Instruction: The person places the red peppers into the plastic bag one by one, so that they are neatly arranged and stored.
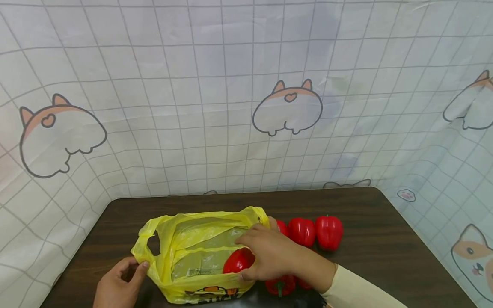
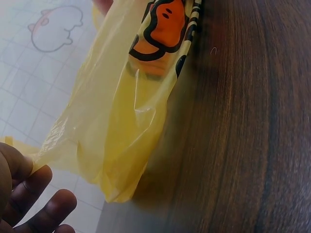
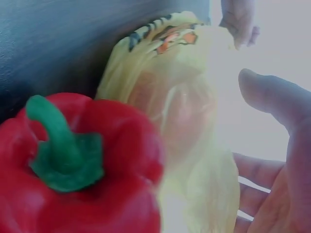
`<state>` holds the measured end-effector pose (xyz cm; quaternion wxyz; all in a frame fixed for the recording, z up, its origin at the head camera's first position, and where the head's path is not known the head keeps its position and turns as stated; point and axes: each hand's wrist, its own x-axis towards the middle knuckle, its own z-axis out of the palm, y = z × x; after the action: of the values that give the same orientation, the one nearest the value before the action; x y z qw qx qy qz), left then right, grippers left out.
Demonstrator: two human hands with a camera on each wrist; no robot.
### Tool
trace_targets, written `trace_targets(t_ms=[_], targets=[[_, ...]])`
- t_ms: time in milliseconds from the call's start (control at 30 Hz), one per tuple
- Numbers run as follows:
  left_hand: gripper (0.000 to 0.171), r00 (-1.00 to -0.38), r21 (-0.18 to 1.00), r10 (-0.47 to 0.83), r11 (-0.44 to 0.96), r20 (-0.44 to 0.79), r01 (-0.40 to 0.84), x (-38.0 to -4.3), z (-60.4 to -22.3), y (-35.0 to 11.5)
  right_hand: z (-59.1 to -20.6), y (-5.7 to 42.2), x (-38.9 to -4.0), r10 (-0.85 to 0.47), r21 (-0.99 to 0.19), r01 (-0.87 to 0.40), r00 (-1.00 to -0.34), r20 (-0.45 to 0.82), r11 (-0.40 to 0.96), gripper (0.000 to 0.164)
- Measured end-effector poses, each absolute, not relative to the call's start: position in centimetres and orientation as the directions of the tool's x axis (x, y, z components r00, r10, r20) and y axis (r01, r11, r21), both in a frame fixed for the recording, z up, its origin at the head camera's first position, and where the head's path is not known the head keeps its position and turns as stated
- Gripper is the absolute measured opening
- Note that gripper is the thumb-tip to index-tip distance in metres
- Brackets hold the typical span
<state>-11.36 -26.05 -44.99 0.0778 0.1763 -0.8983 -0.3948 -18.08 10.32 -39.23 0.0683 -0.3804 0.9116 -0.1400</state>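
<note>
Left hand (image 1: 119, 284): we've got its grip pinching the bag (image 1: 208, 281) at the left.
Right hand (image 1: 271, 250): grip spread, holding nothing, by the bag's right end.
Red pepper (image 1: 236, 261): inside, toward the right!
Loose peppers (image 1: 328, 232): several, right of the bag on the worktop (image 1: 369, 226).
Risk: we reckon a slipped left pinch could let the bag sag; a low right-hand sweep could set peppers rolling.
</note>
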Motion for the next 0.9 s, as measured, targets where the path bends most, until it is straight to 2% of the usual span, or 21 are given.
trace_targets(t_ms=[167,433,767,900], targets=[[0.045,-0.927,0.734,-0.375,0.631,0.005,-0.251,-11.3,-45.1,-26.1,-38.2,10.8,-17.4,-0.715,-0.323,-0.678,-0.699,0.005,0.66,0.064],[0.044,-0.927,0.735,-0.375,0.631,0.011,-0.246,-11.3,-45.0,-26.0,-37.4,12.6,-16.7,-0.742,-0.288,-0.747,-0.653,0.148,0.6,0.058],[0.048,-0.934,0.735,-0.357,0.633,-0.001,-0.243,-11.4,-44.8,-26.1,-37.2,14.9,-16.6,-0.753,-0.323,-0.798,-0.594,0.283,0.508,0.055],[0.049,-0.934,0.737,-0.356,0.631,-0.005,-0.244,-11.5,-44.7,-26.1,-37.1,15.9,-16.5,-0.738,-0.335,-0.787,-0.61,0.29,0.519,0.054]])
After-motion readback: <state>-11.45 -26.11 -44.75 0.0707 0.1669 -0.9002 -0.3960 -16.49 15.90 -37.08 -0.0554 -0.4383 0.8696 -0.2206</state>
